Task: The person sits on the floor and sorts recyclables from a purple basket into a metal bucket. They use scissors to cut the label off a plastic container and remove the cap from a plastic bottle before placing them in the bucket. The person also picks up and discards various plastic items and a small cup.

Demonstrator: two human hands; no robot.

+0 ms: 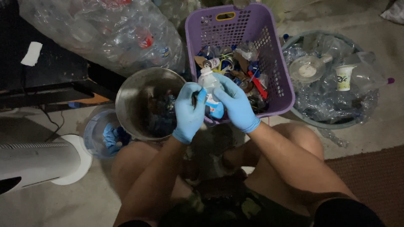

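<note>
Both my hands wear blue gloves and meet over a small clear plastic bottle (210,84) with a blue label. My left hand (189,111) grips its left side and lower part. My right hand (235,103) wraps around its right side, fingers over the label. The bottle is held upright in front of my knees, between a round metal bowl (126,98) on the left and a purple plastic basket (277,90) on the right. Whether the bottle has a cap is unclear.
The purple basket holds mixed plastic scraps and caps. A grey tub (320,122) of clear plastic cups and bottles sits at right. A large clear bag of bottles (105,29) lies behind. A small blue-filled container (105,134) and a white appliance (38,162) stand at left.
</note>
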